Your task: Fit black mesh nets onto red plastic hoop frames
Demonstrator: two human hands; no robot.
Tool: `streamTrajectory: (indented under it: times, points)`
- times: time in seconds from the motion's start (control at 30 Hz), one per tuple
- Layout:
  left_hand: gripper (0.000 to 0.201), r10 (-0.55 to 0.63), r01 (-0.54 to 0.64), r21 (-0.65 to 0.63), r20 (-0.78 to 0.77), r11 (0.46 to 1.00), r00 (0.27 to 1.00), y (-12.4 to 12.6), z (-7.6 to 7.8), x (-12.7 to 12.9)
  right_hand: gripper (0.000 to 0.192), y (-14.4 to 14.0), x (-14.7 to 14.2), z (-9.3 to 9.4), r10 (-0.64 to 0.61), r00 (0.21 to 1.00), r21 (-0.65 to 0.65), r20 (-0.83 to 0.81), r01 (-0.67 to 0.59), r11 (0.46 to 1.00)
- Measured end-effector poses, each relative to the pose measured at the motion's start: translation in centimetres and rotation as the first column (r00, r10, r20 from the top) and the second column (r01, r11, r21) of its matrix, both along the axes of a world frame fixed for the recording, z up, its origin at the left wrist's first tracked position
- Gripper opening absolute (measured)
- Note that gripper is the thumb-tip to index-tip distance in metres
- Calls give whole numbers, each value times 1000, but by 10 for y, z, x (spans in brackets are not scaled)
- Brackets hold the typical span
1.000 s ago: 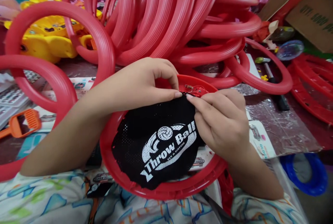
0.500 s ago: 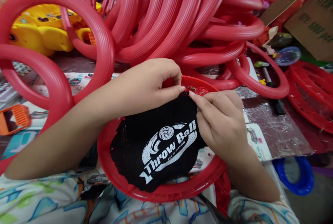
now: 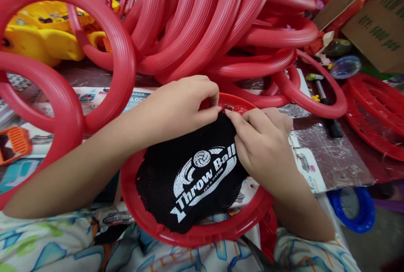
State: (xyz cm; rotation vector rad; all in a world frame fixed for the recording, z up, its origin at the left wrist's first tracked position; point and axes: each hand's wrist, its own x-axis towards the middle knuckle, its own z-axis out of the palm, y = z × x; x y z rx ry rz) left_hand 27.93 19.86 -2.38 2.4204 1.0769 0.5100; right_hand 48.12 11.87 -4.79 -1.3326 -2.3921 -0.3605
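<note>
head view | left hand [image 3: 178, 108] and right hand [image 3: 263, 148] both pinch black mesh net [image 3: 189, 175] at its top edge, frame centre | fingertips meet against red ring [image 3: 202, 234] far rim, net spreading toward lower frame

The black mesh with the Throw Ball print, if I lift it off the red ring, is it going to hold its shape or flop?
The black mesh probably flops: it sags and wrinkles inside the red ring, and its lower edge looks ragged. It seems light, being see-through netting. It may snag, since the left hand and right hand pinch its top edge at the rim.
</note>
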Motion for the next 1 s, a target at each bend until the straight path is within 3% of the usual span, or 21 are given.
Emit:
streamTrajectory:
  times: [0.17, 0.3, 0.53, 0.63, 0.8, 1.0]
  points:
    - [16, -46, 47, -41, 41, 998, 998, -7, 8, -2, 32, -2, 0, 1, -15, 1000, 60, 11, 14, 998]
    - [15, -71, 74, -31, 94, 997, 993, -8, 12, -5, 28, -3, 2, 7, 43, 977, 49, -210, -34, 998]
    - [21, -35, 42, -99, 73, 994, 997, -8, 23, -11, 25, -5, 8, 11, -95, 794, -112, -600, 34, 993]
    - [21, -38, 43, -76, 59, 996, 998, -9, 25, -12, 23, -3, 8, 9, -93, 790, -98, -607, 42, 994]
    - [24, -30, 32, -59, 37, 998, 999, -11, 24, -11, 16, 3, 7, 7, 13, 837, 29, -548, 4, 1000]
    - [22, -36, 38, -64, 40, 997, 999, -10, 22, -11, 20, 3, 8, 8, -50, 868, -11, -495, 51, 999]
